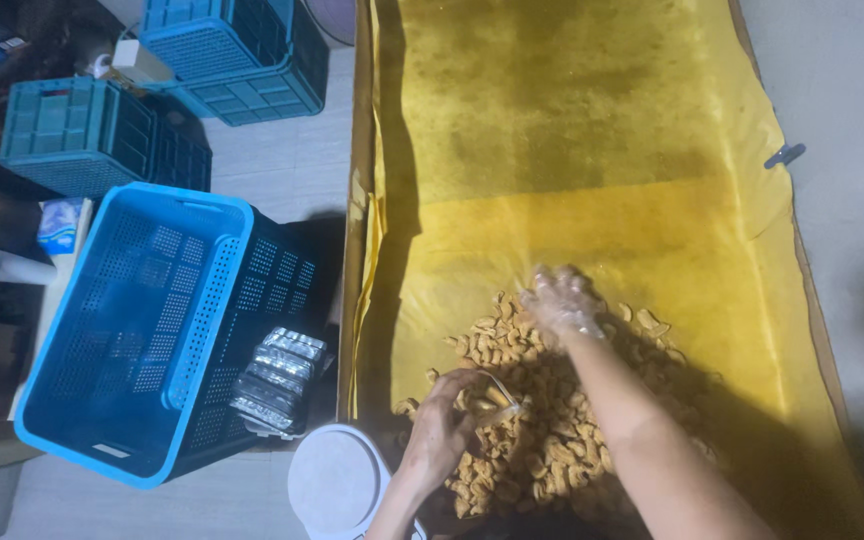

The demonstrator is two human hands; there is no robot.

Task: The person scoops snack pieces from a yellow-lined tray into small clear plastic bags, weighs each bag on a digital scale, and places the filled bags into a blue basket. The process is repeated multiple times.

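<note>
Yellow oil-stained sheet (592,130) over tiled floor, fried snack pile (542,420) at near edge, right hand (562,300) fingers spread on pile, left hand (442,425) pinching a thin tool (504,392), blue crate (142,320) holding silver packets (277,380) left.

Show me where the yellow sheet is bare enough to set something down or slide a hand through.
Bare: the far stretch of the yellow sheet, beyond the snack pile, and the strip between the pile and the sheet's right edge. Crowded: the near middle, where the left hand and the gloved right hand work in the pile, with the white lid close by.
</note>
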